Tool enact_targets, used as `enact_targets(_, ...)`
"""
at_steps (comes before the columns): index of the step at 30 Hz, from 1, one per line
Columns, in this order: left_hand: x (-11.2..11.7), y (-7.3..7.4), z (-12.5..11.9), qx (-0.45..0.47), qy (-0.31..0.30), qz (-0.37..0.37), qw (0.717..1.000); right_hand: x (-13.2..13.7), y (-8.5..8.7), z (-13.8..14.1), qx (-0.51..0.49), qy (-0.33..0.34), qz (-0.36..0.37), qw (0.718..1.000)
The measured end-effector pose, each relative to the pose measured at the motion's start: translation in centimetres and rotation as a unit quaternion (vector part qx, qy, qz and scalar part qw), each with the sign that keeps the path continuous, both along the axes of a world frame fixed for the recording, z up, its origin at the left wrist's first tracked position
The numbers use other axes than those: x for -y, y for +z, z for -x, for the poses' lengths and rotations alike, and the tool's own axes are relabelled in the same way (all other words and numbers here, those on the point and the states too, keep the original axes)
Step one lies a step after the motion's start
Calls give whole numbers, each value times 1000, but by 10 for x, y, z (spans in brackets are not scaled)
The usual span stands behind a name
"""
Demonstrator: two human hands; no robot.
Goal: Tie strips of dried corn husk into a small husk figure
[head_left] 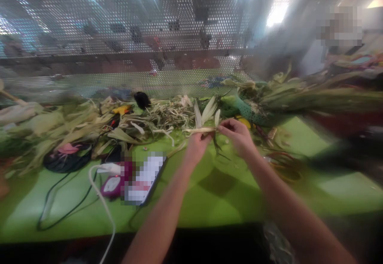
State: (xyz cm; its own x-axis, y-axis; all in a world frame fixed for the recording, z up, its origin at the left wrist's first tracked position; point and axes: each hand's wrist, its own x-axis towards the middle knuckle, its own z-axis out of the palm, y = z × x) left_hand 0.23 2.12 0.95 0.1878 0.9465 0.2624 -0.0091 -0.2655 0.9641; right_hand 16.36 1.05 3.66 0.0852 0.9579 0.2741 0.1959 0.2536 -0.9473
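Observation:
Both of my hands are raised over the green table (191,200), close together. My left hand (199,146) has its fingers closed on a pale dried corn husk (199,130) that lies crosswise over them. Pale husk blades (210,109) stand up beyond it like petals, and dark thin strands (218,147) hang below. My right hand (237,135) pinches the right end of the husk between thumb and fingers. The fingertips of both hands partly hide where the pieces meet.
Loose husks and shreds (173,114) are heaped along the back, before a perforated metal screen (179,24). A phone (149,178), a purple socket block (112,186) with a white cable (104,208), and a black pouch (67,160) lie left. A green basket (251,110) stands right, near scissors (284,164).

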Motion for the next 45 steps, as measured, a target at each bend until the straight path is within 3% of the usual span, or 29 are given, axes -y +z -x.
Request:
enact_targets(4,2,2,-2,-10,-10,-47,999,-1,-2,-1,-13,-9,6,1000)
enact_targets(12,3,3,-6,71,-36,134,988,-1,-5,2,-85,3,-3,996)
enact_targets(17,3,6,-4,110,-52,145,982,0,1,0,-35,27,-2,999)
enact_targets(23,-2,0,1,118,-10,163,979,-2,-2,-1,-13,67,18,998)
enact_targets(27,-4,2,3,152,-33,208,966,-4,-4,-4,89,17,-58,994)
enact_targets(30,-5,1,4,156,-35,228,960,1,0,-4,224,-37,-196,954)
enact_targets(33,-7,-2,4,170,-27,221,960,8,2,1,318,7,-282,905)
enact_targets(37,-9,-6,2,217,-24,195,956,9,-7,10,420,71,-296,855)
enact_targets(45,-8,-2,-1,293,4,245,924,6,-19,15,510,49,-329,793)
